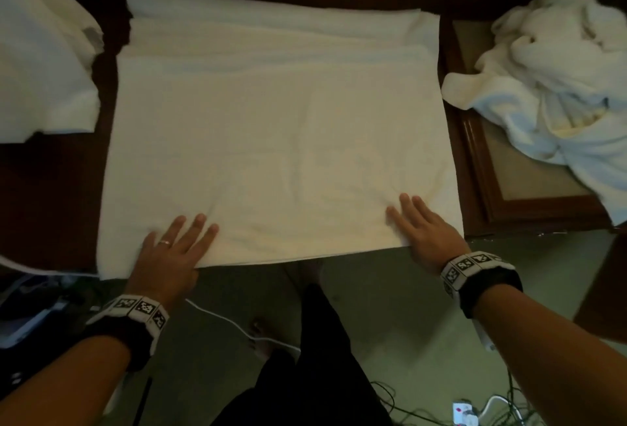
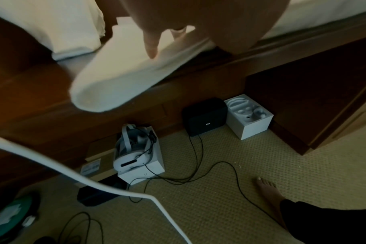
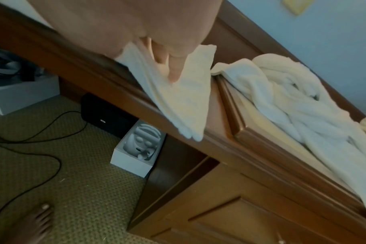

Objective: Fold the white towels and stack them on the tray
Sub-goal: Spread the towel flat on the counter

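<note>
We are pressing our flat left hand (image 1: pixel 169 252) and right hand (image 1: pixel 425 232) on the towel (image 1: pixel 271 140) overhanging the desk's (image 1: pixel 51 194) near edge, grasping nothing apparently; it may slide off.

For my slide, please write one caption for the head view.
Both hands, left hand and right hand, press flat on a folded white towel on the dark table.

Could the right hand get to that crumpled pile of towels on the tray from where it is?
Probably yes. The right hand lies flat on the spread towel, holding nothing, and the crumpled towels sit just beyond on the tray, nothing between.
</note>
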Demonstrator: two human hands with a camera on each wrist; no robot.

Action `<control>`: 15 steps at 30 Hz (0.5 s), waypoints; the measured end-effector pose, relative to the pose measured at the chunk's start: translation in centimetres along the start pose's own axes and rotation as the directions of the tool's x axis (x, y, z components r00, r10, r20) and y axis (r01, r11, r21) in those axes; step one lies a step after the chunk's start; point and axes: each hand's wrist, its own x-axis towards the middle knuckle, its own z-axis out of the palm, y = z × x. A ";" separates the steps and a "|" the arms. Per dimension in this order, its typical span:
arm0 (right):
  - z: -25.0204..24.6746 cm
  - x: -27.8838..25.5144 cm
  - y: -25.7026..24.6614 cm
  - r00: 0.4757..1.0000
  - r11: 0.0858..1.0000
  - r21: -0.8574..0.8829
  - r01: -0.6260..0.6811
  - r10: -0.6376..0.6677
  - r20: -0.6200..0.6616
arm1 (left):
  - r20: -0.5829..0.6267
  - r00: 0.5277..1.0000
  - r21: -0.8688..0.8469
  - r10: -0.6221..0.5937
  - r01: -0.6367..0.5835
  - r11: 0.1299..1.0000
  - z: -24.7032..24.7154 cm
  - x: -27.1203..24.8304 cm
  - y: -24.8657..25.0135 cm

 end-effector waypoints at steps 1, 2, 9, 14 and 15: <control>-0.5 -0.2 0.3 1.000 1.000 -0.010 -0.006 0.006 -0.017 | -0.005 1.000 0.026 -0.011 0.011 1.000 -0.3 -0.2 -0.2; -1.0 -0.3 0.5 1.000 1.000 -0.029 -0.013 0.012 -0.025 | -0.007 1.000 0.039 -0.029 0.029 0.999 -0.7 -0.2 -0.3; -4.4 -0.7 -0.3 0.986 0.988 0.021 -0.150 0.148 0.081 | 0.205 0.966 -0.034 -0.159 0.169 0.985 -4.8 -0.9 -2.0; -7.1 -0.8 0.4 0.926 0.950 0.080 -0.302 0.272 0.260 | 0.336 0.933 -0.069 -0.130 0.162 0.984 -6.8 -0.9 -3.1; -7.3 -0.7 0.5 0.919 0.939 0.106 -0.327 0.289 0.269 | 0.374 0.918 -0.075 -0.128 0.168 0.983 -7.0 -0.6 -3.3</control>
